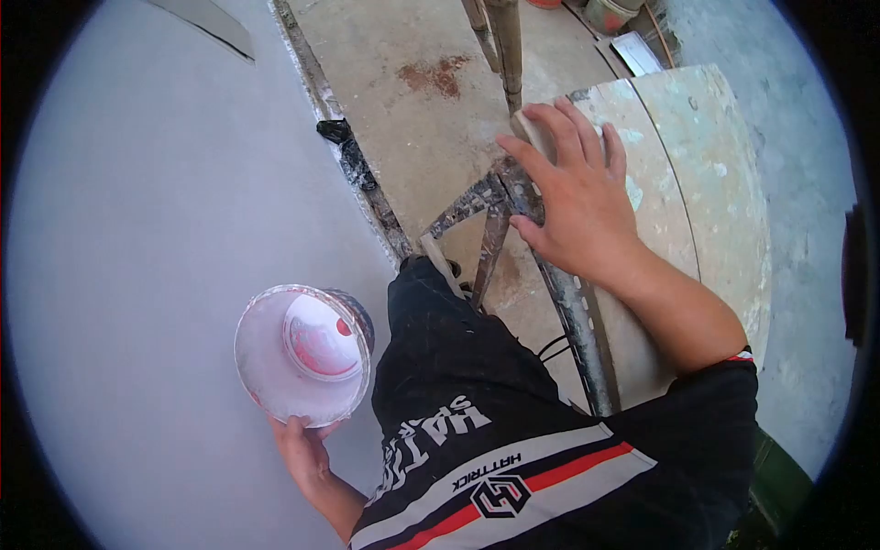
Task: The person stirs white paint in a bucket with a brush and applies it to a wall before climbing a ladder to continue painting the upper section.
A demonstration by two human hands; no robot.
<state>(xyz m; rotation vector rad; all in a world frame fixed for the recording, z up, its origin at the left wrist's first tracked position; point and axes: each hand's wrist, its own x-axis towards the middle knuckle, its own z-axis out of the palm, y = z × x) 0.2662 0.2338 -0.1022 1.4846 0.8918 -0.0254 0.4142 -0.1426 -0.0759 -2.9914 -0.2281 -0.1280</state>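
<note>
My left hand (304,456) is closed on the lower rim of a paint bucket (257,367), at the left by a smooth pale wall. The bucket tilts with its mouth towards me. Its inside is white, with pinkish-red stains and a red spot at the bottom. My right hand (582,197) rests with its fingers spread on the end of a paint-spattered board (687,119). Its thumb reaches down beside a dark, stained metal frame (577,316) along the board's edge. The palm is hidden.
The pale wall (156,220) fills the left side. Black plastic (346,151) lies on a ledge along its base. Bamboo-like poles (505,46) rise beyond my right hand. Reddish-brown powder (435,77) marks the concrete floor (394,119). A container (610,14) and a white tray (635,55) stand farther off.
</note>
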